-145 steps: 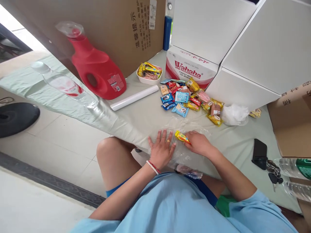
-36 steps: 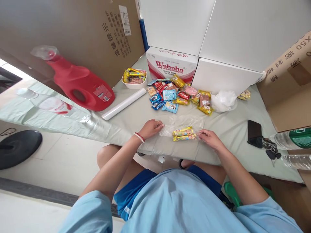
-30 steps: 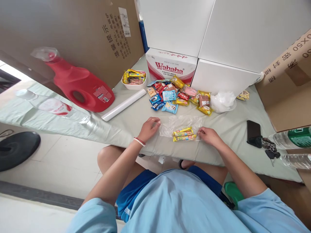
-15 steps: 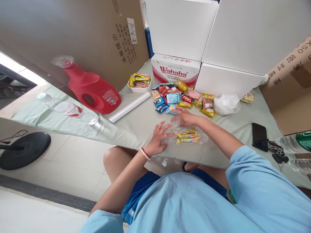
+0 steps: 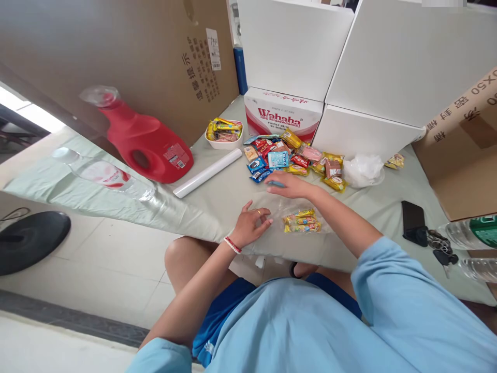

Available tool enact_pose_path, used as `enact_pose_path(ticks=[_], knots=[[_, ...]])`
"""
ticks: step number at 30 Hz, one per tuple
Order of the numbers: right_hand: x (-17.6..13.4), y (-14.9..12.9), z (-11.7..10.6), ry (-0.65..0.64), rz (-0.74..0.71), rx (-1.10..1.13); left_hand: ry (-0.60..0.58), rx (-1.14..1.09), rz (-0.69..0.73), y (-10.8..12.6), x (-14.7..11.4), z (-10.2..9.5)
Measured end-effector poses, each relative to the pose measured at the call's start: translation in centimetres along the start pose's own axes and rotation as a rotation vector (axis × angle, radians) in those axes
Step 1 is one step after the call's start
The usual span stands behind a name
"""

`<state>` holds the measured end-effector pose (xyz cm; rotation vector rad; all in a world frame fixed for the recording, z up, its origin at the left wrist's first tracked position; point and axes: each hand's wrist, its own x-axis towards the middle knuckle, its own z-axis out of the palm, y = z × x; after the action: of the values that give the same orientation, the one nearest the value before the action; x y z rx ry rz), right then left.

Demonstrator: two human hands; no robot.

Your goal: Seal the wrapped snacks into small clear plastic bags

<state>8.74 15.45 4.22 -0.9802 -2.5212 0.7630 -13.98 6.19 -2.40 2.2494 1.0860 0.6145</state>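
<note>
My right hand [image 5: 288, 185] is closed on a light blue snack packet [image 5: 276, 184], mostly hidden by the fingers, at the near edge of the snack pile [image 5: 278, 159]. Nearer to me, my left hand [image 5: 251, 226] hovers over the cloth with loosely bent fingers apart and nothing in them. To its right, several yellow-wrapped snack sticks [image 5: 303, 221] lie side by side on or in a clear plastic bag [image 5: 280, 213]; I cannot tell which. Past the pile's left end sits a white bowl [image 5: 212, 144] holding more wrapped snacks.
A white roll [image 5: 207, 173], a red jug [image 5: 149, 140] and a clear bottle [image 5: 103, 173] lie or stand leftward. Behind are a Wahaha box [image 5: 283, 115] and white panels. A crumpled plastic bag [image 5: 363, 170], a phone [image 5: 413, 220], keys [image 5: 440, 242] and bottles are rightward.
My right hand has closed on the light blue packet and shifted slightly left. My left hand has drawn back from the yellow sticks, its fingers more bent.
</note>
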Motion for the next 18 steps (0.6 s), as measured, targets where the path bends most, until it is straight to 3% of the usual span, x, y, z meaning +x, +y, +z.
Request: enact_pose_path(ticks=[6,9,13,18], knots=[[-12.6,-0.3,-1.5,-0.102,0.218,0.015,0.007,-0.037,-0.150,-1.3,-0.7,1.2],[-16.3,0.6,-0.6,-0.032,0.360,-0.013,0.079,-0.030,-0.184,-1.1,-0.7,2.0],[-17.0,2.5,-0.1,0.073,0.438,0.020,0.189,-0.023,-0.289,-0.9,-0.7,2.9],[-14.0,4.1,-0.2,0.059,0.612,-0.274,0.568,0.191,-0.429,0.3,-2.2,3.5]])
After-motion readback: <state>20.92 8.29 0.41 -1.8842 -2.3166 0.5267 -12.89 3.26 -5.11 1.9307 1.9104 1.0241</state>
